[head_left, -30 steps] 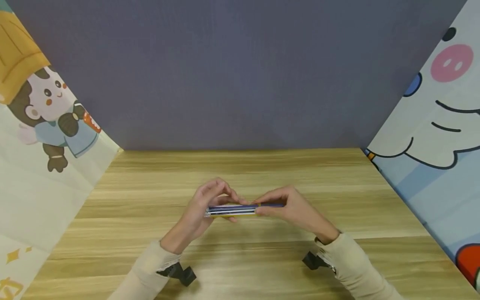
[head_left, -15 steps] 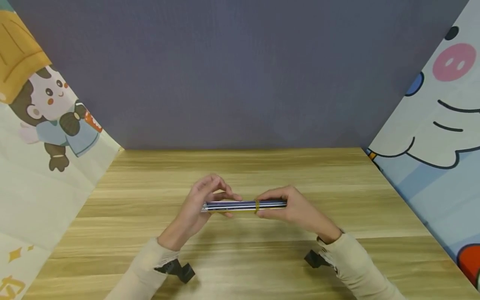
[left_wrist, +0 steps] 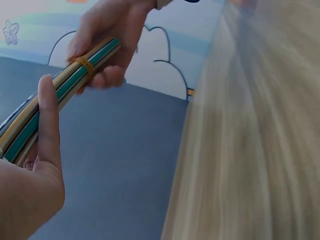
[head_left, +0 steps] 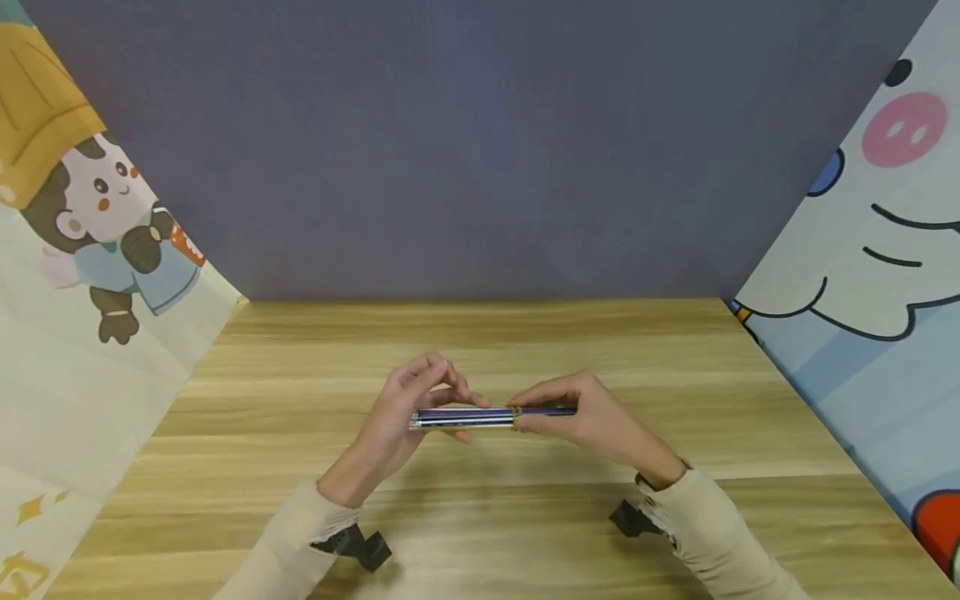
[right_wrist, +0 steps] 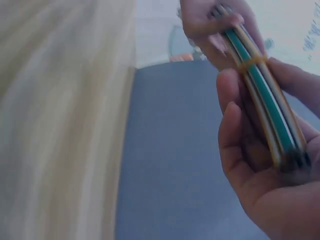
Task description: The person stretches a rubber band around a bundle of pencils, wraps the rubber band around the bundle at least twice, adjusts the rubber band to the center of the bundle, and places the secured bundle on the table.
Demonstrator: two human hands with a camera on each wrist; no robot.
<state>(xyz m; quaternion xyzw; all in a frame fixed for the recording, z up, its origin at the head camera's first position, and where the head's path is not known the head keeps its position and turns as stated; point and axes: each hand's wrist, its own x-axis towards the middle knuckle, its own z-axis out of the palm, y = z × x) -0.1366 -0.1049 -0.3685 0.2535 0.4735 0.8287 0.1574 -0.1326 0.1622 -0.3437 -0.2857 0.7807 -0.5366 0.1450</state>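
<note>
A bundle of pencils (head_left: 465,418) lies level between the two hands, above the table. Dark, white and yellow barrels show in the head view; a green pencil (left_wrist: 75,81) stands out in the left wrist view. A yellowish rubber band (right_wrist: 252,63) circles the bundle toward its right end. My left hand (head_left: 390,417) holds the left end, where metal-like pencil tips show, with its fingers along the far side and below. My right hand (head_left: 588,418) pinches the bundle at the band between thumb and fingers; its palm hides the right end in the head view.
Beneath the hands spreads a wood-grain table (head_left: 480,517). A dark grey panel (head_left: 480,150) rises behind it. Cartoon-printed sheets flank it at the left (head_left: 112,400) and right (head_left: 862,367). A black wrist-camera mount (head_left: 367,550) juts from the left sleeve, another (head_left: 630,518) from the right.
The pencil bundle rose slightly, then dipped again, turning a little between the hands. The rubber band, mostly covered by the right fingers one second ago, shows more now. Both hands keep their hold.
</note>
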